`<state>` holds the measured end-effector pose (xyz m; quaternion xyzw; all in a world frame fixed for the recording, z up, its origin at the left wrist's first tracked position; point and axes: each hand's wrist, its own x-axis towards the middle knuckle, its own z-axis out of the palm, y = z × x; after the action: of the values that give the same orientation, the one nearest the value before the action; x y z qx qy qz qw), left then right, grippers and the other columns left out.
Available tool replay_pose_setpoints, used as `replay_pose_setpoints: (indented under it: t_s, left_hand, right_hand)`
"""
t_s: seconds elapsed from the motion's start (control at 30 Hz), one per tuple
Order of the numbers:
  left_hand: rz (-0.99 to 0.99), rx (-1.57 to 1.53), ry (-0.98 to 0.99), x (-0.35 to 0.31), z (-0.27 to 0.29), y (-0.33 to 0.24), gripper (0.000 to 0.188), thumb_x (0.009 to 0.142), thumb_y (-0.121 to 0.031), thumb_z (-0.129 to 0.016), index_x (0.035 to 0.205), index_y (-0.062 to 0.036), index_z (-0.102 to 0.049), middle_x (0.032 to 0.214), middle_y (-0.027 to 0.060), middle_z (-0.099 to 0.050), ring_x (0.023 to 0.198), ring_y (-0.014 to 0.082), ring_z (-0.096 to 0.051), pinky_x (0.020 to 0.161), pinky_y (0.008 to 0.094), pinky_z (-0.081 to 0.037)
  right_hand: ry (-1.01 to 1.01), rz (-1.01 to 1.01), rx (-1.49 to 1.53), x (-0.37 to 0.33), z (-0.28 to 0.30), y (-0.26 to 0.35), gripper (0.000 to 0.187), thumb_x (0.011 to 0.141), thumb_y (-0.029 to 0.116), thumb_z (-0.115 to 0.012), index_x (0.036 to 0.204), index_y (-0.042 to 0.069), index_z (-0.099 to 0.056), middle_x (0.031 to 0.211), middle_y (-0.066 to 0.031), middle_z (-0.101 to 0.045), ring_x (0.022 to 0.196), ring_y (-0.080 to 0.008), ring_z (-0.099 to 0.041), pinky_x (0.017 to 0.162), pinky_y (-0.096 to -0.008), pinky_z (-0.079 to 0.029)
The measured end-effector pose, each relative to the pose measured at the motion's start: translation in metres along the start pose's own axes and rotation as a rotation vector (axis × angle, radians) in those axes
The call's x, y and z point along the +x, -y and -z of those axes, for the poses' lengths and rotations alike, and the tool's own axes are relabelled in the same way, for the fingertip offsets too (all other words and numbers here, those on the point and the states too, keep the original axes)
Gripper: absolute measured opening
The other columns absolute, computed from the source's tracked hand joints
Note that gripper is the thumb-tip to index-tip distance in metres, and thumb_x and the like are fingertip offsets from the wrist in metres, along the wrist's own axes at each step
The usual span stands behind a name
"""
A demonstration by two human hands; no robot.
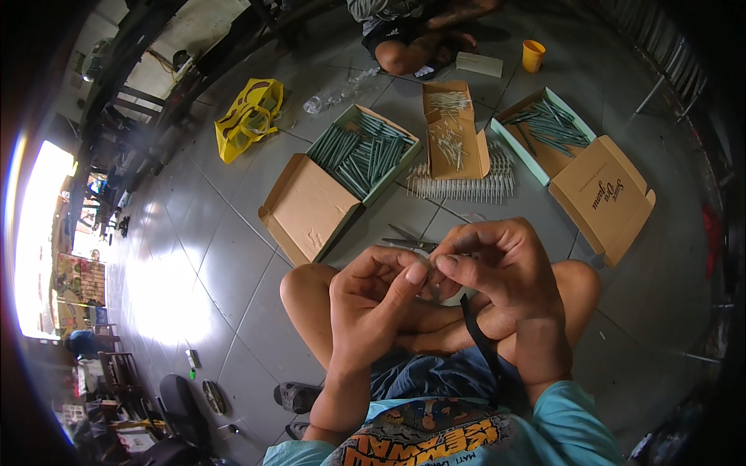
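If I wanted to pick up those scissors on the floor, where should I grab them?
Probably by the handle end, coming in from the person's right: the scissors lie with their blades open and pointing left. The handles are hidden behind the right hand, so their shape can't be told.

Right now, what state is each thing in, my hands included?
Left cardboard box: open, filled with green sticks.
Middle cardboard box: open, holding thin pale sticks.
Right cardboard box: open, partly filled.
Scissors: blades apart.
Yellow cup: upright.
Yellow bag: crumpled.
Clear plastic: crumpled.
Left hand: fingers pinched.
Right hand: fingers pinched; anything held too small to tell.
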<state>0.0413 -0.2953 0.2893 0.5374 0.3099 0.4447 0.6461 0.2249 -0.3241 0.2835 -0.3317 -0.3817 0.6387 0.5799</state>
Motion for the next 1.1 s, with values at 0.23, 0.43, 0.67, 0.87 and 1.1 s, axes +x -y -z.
replay_pose_setpoints:
  t_s: [0.23,0.43,0.67,0.87,1.1]
  left_hand:
    - [-0.118,0.202,-0.080,-0.002,-0.009,-0.005,0.016,0.091,-0.001,-0.067,0.104,0.0079,-0.065,0.095,0.0127,-0.068,0.084,0.0130,-0.066,0.076,0.0253,-0.054]
    - [-0.148,-0.060,0.006,-0.005,-0.007,0.000,0.015,0.089,0.001,-0.069,0.101,0.0088,-0.065,0.092,0.0133,-0.067,0.082,0.0175,-0.069,0.074,0.0267,-0.055]
    - [-0.083,-0.148,0.008,-0.004,-0.007,0.004,0.013,0.088,-0.001,-0.070,0.097,0.0079,-0.067,0.091,0.0138,-0.068,0.080,0.0179,-0.069,0.073,0.0258,-0.055]
    - [-0.045,-0.202,0.000,-0.005,-0.006,0.009,0.012,0.088,-0.001,-0.071,0.097,0.0062,-0.069,0.091,0.0134,-0.068,0.080,0.0169,-0.069,0.071,0.0249,-0.055]
    - [-0.042,-0.268,0.016,-0.003,-0.005,0.014,0.012,0.089,-0.003,-0.070,0.097,0.0053,-0.069,0.090,0.0122,-0.068,0.079,0.0154,-0.068,0.071,0.0244,-0.054]
  right_hand:
    - [0.005,0.065,-0.097,-0.003,-0.001,0.003,0.015,0.089,0.006,-0.071,0.099,-0.004,-0.071,0.088,-0.0091,-0.071,0.082,-0.0102,-0.067,0.070,-0.0209,-0.056]
    - [0.055,0.120,-0.038,-0.010,-0.003,0.004,0.015,0.086,0.003,-0.073,0.098,-0.006,-0.071,0.093,-0.0107,-0.071,0.086,-0.0115,-0.067,0.071,-0.0208,-0.056]
    - [0.088,0.028,0.057,-0.010,0.003,0.006,0.015,0.085,0.000,-0.073,0.099,-0.005,-0.071,0.093,-0.0103,-0.071,0.087,-0.0115,-0.067,0.072,-0.0211,-0.057]
    - [0.108,0.049,0.034,-0.007,0.004,0.003,0.015,0.084,0.001,-0.074,0.098,-0.005,-0.071,0.092,-0.0095,-0.071,0.086,-0.0112,-0.067,0.073,-0.0209,-0.057]
    - [0.092,0.022,0.095,-0.006,0.003,0.002,0.014,0.084,0.002,-0.075,0.096,-0.004,-0.072,0.090,-0.0088,-0.071,0.084,-0.0111,-0.067,0.074,-0.0214,-0.057]
